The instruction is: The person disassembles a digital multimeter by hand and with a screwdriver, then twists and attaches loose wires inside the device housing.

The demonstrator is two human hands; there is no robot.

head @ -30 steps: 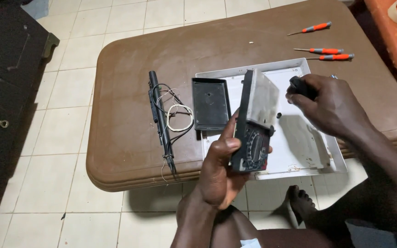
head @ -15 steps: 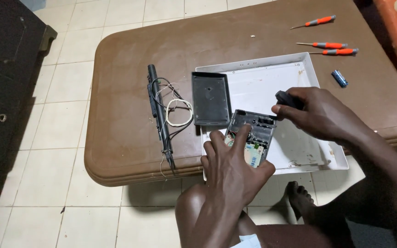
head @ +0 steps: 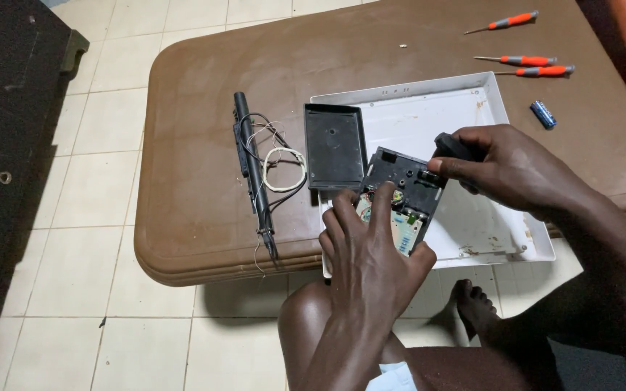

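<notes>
At the tabletop's near edge, over the white tray (head: 498, 108), left hand (head: 371, 253) presses the opened meter (head: 400, 199); right hand (head: 505, 170) fingers pinch its black knob (head: 449, 145). Light, rigid, fragile board: grip casing edges.

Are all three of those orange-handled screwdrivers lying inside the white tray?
No, the three screwdrivers lie on the bare brown table beyond the far rim of the white tray, not inside it.

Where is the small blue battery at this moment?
In the head view, the blue battery lies on the brown table, just right of the white tray and below the orange-handled screwdrivers.
</notes>
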